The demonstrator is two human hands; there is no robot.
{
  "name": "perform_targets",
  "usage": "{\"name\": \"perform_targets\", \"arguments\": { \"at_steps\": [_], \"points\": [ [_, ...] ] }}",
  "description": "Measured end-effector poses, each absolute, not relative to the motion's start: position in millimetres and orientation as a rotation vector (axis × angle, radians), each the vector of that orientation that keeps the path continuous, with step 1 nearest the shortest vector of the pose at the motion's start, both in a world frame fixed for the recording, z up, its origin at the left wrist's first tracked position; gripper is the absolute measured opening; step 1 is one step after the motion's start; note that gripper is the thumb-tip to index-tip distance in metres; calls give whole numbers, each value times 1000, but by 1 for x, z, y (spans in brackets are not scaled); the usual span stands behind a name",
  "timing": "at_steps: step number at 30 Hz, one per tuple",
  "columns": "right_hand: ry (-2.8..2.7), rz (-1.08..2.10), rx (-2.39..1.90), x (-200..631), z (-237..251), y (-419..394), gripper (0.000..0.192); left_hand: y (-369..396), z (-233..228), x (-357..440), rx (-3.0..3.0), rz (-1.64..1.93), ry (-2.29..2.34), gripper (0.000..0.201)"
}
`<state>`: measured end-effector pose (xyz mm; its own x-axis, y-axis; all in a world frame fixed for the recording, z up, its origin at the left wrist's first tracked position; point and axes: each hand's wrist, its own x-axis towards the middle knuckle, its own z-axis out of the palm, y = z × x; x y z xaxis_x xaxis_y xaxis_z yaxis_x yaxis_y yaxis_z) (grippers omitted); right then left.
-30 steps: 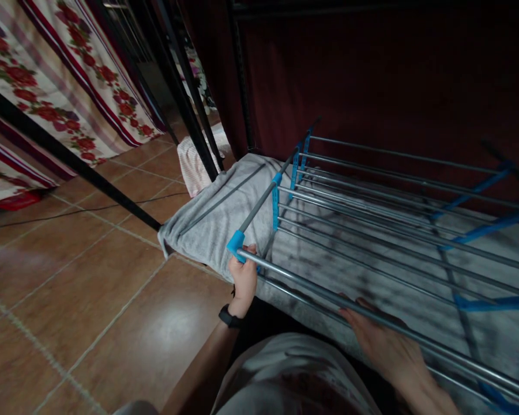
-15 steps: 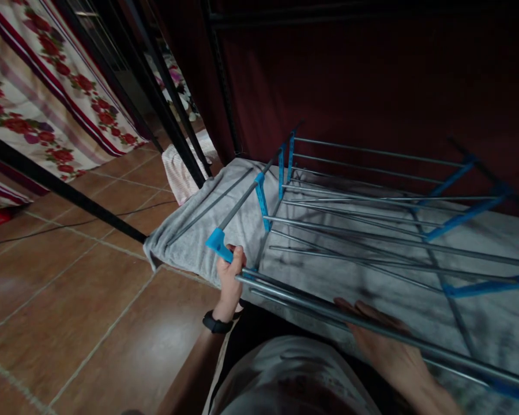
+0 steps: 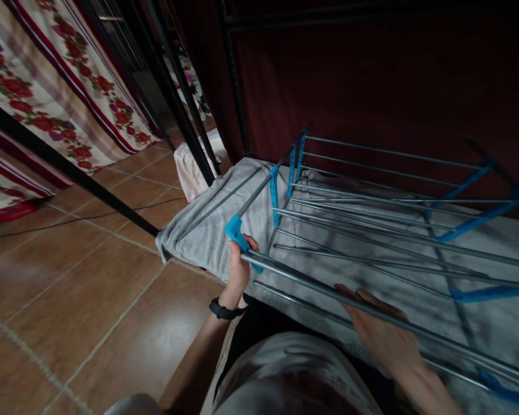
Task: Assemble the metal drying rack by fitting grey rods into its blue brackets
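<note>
A clothes drying rack (image 3: 328,214) with grey metal rods and blue plastic brackets lies unfolded on a grey blanket (image 3: 216,230). My left hand (image 3: 239,266), a black band on its wrist, is closed round the near corner, where a blue bracket (image 3: 234,227) meets the front rods. Farther right, my right hand (image 3: 383,334) holds the same front rods (image 3: 303,275) from below; they cross over it and hide part of its fingers. Another thin rod of the rack passes lower, close to my lap.
A dark red panel (image 3: 372,86) stands behind the rack. Black metal posts (image 3: 177,98) rise at the left, and a slanting black bar (image 3: 90,184) crosses above the tiled floor (image 3: 112,305). Beyond are a floral curtain (image 3: 69,104), a pale cloth (image 3: 190,167) and a thin cable (image 3: 90,219).
My left hand has raised the rack's near corner slightly, and the front rods have moved apart from the lower rod. The right hand stays on the rods. The view has shifted a little left.
</note>
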<state>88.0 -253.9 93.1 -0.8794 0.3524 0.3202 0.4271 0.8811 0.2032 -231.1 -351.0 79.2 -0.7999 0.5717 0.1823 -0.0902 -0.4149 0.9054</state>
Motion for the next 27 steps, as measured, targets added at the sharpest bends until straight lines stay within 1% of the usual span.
{"name": "perform_targets", "arguments": {
  "at_steps": [4,13,19,23,27],
  "points": [
    [-2745,-379,-551,87,92,-256,42,-355,73,-232,743,2154,1398,70],
    [-2748,-355,-534,94,90,-253,54,-355,75,-231,793,2103,1396,71],
    [-2739,-443,-510,95,87,-255,49,-359,72,-238,858,2038,1401,71],
    [-2752,-403,-510,93,90,-253,52,-363,68,-241,899,1929,1424,71],
    [-2737,-354,-517,92,91,-251,51,-361,71,-239,891,1948,1424,69]
  ]
}}
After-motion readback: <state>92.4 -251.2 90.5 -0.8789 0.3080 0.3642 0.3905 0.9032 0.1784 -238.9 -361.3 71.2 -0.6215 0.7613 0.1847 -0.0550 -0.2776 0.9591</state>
